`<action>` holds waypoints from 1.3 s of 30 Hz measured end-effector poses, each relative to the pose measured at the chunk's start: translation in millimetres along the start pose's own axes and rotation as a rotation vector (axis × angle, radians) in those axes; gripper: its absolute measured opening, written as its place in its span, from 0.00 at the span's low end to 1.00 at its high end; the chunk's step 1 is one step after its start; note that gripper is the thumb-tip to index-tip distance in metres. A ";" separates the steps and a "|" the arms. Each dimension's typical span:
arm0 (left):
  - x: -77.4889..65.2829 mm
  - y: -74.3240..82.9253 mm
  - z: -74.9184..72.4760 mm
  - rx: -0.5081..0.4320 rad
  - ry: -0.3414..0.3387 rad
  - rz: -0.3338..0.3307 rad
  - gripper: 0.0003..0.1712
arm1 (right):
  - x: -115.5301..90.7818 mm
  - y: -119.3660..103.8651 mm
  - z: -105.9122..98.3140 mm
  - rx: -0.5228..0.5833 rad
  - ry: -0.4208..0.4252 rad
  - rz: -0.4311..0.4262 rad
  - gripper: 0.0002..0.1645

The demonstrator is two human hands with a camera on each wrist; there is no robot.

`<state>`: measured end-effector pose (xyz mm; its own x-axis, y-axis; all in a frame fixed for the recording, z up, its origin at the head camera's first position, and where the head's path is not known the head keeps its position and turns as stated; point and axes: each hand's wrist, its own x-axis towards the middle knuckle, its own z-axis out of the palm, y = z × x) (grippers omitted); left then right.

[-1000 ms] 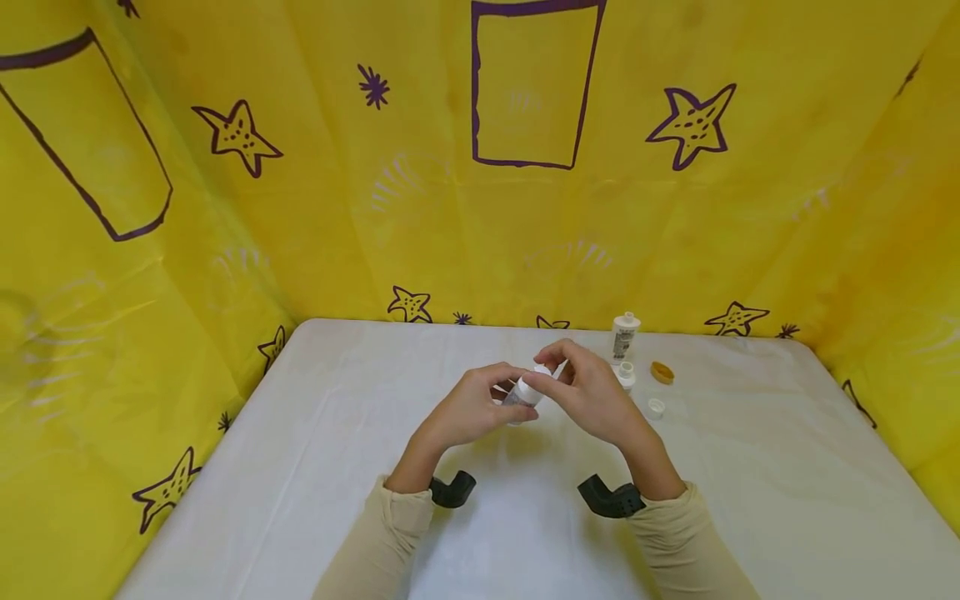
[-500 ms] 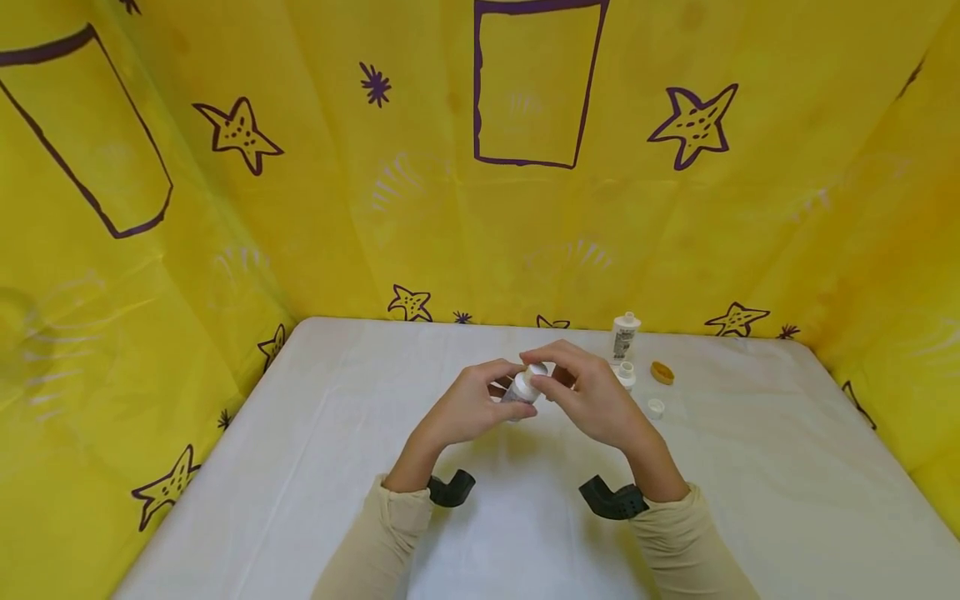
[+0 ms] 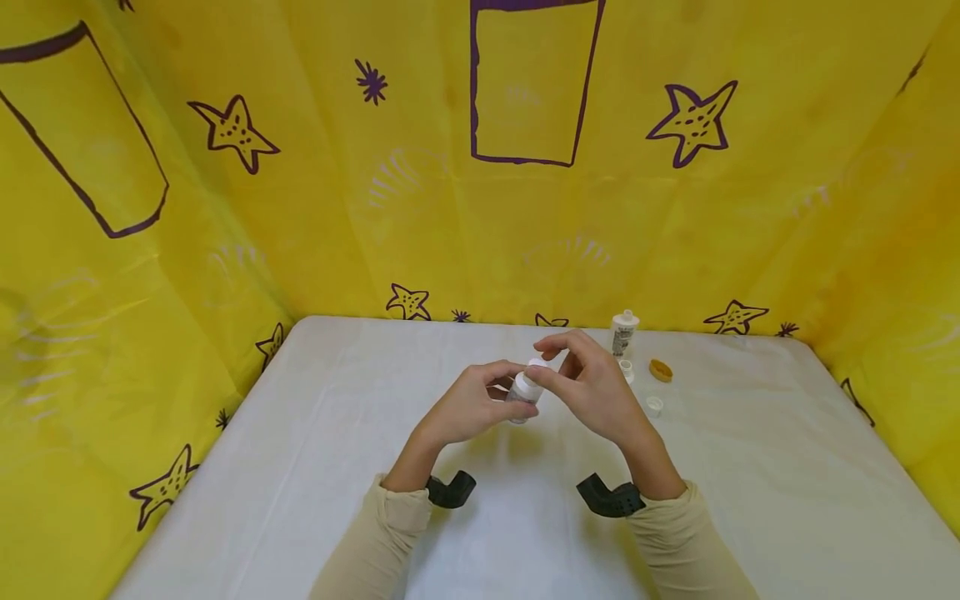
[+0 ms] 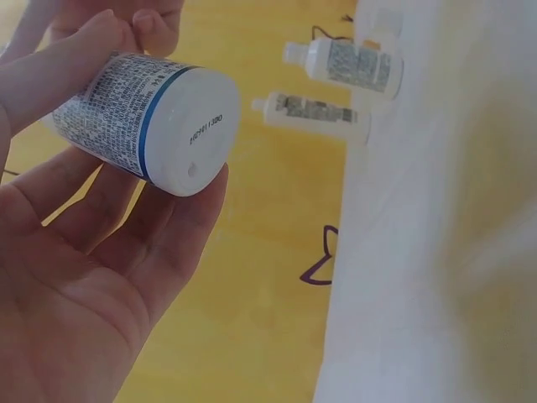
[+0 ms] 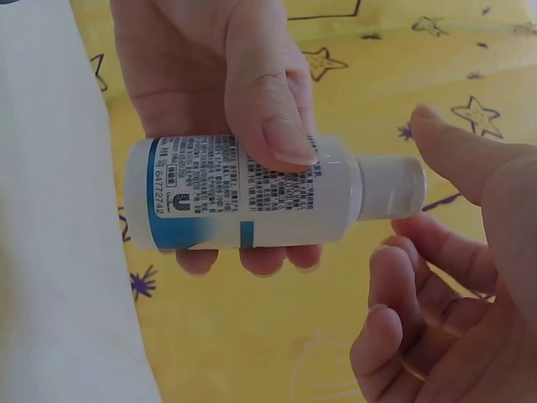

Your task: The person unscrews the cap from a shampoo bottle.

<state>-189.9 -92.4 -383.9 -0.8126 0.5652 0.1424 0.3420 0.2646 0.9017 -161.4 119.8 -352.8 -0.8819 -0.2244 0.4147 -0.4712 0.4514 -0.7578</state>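
Note:
My left hand (image 3: 476, 404) grips the body of a small white plastic bottle (image 5: 277, 197), its thumb across the printed label. The bottle has a blue band near its base and is held tilted above the table in the head view. A white cap (image 5: 392, 189) sits on its neck. Around that cap, my right hand (image 3: 600, 400) has its thumb and fingers spread apart, one fingertip right at the cap's edge. The left wrist view shows the bottle's round base (image 4: 197, 134), stamped with dark print, facing the camera.
On the white table (image 3: 315, 492), a white bottle (image 3: 622, 333) stands near the back edge, with another white bottle (image 3: 626, 371) just in front. Beside them lie a yellow-brown lid (image 3: 661, 370) and a white cap (image 3: 654, 407). A yellow patterned curtain (image 3: 420, 225) surrounds the table.
Half a second ago my right fingers were closed around the cap; now they have come apart and the index finger has lifted. My left hand keeps its grip on the bottle.

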 end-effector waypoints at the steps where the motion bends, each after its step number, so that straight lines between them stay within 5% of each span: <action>1: -0.2 0.0 0.5 -0.001 -0.003 0.002 0.23 | -0.5 -0.2 0.2 -0.001 -0.002 0.023 0.18; 11: -0.6 0.4 1.4 0.017 -0.007 0.012 0.23 | -1.9 2.0 3.6 -0.020 0.009 0.077 0.14; 24: -0.5 -1.3 -2.8 0.041 0.017 0.005 0.23 | -2.9 -2.1 -1.5 0.034 -0.115 -0.101 0.20; 39: 0.0 -1.5 -1.6 -0.006 0.011 0.011 0.22 | -2.1 -4.5 -1.8 0.014 -0.043 0.046 0.22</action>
<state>-191.2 -94.1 -384.6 -0.8142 0.5591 0.1565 0.3479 0.2539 0.9025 -157.4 119.8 -349.4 -0.9026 -0.2405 0.3571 -0.4296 0.4503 -0.7827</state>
